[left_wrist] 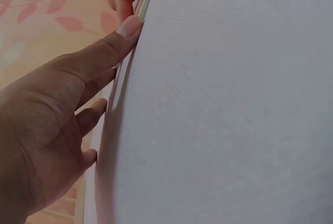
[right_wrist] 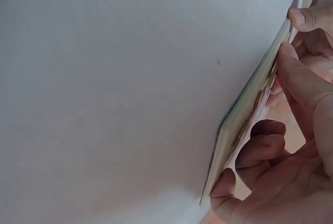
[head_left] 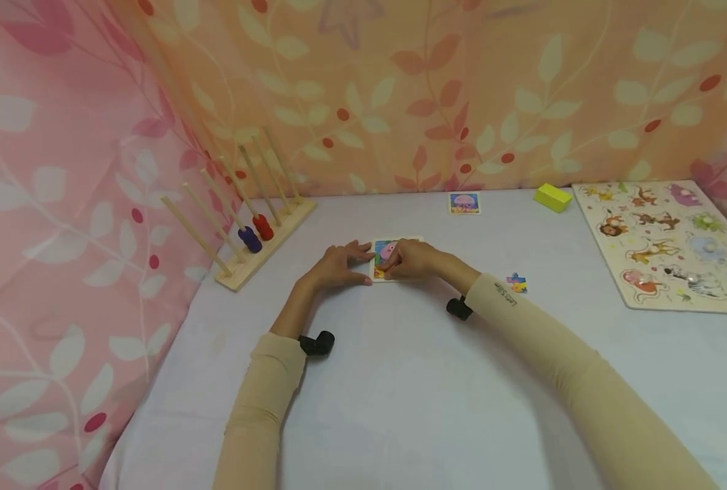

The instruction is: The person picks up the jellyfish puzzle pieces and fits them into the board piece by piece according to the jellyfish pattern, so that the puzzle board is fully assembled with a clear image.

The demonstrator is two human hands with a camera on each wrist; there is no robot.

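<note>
A small framed jigsaw puzzle (head_left: 384,250) with a pink sea animal on blue lies flat on the white cloth. At its left edge, my left hand (head_left: 337,265) has its thumb and fingers spread, with the thumb (left_wrist: 130,26) touching the lower left corner. Over the puzzle's middle, my right hand (head_left: 418,260) presses down with its thumb (right_wrist: 294,63), the other fingers curled above the board. Whether a piece is pinched there is hidden. A loose jigsaw piece (head_left: 516,283) in blue, pink and yellow lies right of the right hand.
A wooden peg rack (head_left: 265,243) with blue rings (head_left: 250,239) and red rings (head_left: 262,227) stands at the left. Behind the puzzle lies a picture card (head_left: 464,203). Farther right are a yellow block (head_left: 552,197) and an animal peg board (head_left: 664,235).
</note>
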